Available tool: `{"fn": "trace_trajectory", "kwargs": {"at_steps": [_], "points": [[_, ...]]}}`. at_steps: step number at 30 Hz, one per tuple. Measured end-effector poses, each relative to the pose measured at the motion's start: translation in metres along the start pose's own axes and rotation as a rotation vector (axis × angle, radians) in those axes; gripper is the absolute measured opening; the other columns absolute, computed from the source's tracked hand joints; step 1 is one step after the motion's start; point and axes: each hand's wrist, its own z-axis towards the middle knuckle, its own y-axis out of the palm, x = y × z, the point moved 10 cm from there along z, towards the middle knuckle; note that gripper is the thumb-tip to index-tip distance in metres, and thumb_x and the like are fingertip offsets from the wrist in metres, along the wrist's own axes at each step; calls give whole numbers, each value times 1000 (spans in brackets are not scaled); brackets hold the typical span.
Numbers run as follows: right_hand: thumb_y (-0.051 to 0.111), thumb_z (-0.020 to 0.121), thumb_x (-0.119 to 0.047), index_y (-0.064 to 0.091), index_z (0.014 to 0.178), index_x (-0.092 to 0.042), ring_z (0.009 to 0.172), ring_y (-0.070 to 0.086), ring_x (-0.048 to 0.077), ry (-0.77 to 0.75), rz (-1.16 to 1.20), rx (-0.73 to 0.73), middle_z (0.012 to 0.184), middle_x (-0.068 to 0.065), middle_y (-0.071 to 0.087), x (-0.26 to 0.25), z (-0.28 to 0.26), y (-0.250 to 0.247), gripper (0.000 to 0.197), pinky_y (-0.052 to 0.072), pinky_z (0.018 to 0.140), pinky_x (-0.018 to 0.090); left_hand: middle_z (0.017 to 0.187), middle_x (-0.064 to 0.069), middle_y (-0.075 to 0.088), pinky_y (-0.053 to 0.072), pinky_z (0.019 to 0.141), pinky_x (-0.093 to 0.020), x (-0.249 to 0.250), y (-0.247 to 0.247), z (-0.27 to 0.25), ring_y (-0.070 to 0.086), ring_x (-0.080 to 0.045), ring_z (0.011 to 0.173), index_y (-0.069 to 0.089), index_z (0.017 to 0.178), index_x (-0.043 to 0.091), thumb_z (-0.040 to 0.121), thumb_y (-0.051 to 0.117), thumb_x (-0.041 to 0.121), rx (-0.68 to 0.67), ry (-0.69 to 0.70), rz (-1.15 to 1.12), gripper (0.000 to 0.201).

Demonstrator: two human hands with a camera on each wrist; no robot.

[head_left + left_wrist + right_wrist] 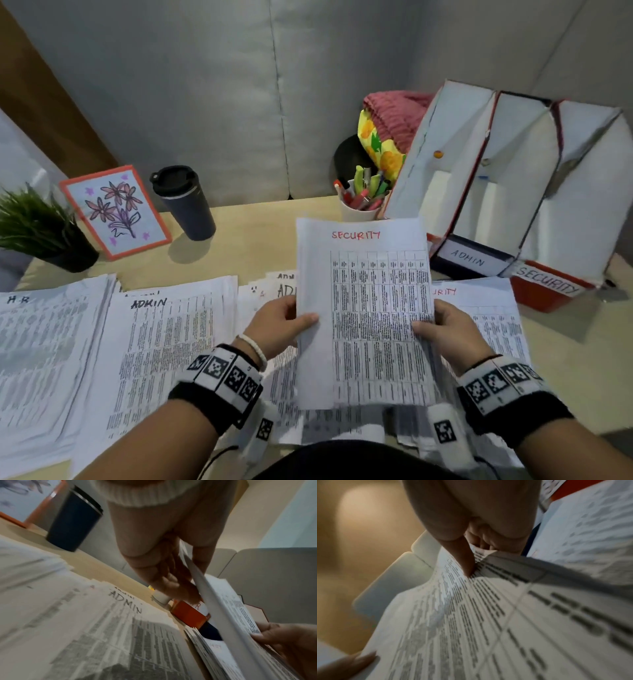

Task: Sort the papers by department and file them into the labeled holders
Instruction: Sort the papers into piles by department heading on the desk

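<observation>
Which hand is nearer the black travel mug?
Left. The left hand grips the held SECURITY sheets' left edge, the side toward the mug; the right hand grips their right edge, farther away.

right hand [471, 520] pinching blurry, seemingly tabular papers [488, 615]

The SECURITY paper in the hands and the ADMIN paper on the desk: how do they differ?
The SECURITY paper is lifted, held by the left hand and the right hand; the ADMIN paper lies flat on a pile. SECURITY is written in red, ADMIN in black. Both are white sheets with printed tables.
</observation>
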Motion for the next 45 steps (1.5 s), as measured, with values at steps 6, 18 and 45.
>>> {"fn": "trace_trajectory", "kwargs": {"at_steps": [6,18,45], "points": [[63,80,9,64,102,-2,72,63,15,112,-146,137,93,11,69,38,-11,-83,25,48,60,21,84,-15,70,60,72,-43,6,102,29,70,-29,76,64,82,0,75,74,21,-275,-122,238,24],[63,72,-17,53,124,-18,106,57,34,305,-496,339,119,15,56,125,14,-157,53,49,93,40,95,-7,62,45,69,-28,5,194,59,58,-24,86,54,101,6,73,74,42,-209,-168,724,50],[57,88,-22,28,143,-2,119,50,28,257,-539,-236,139,15,44,35,12,93,65,41,87,29,127,-14,55,47,98,-46,-125,-54,-23,57,-33,113,40,135,9,83,64,29,209,-592,177,60]]}}
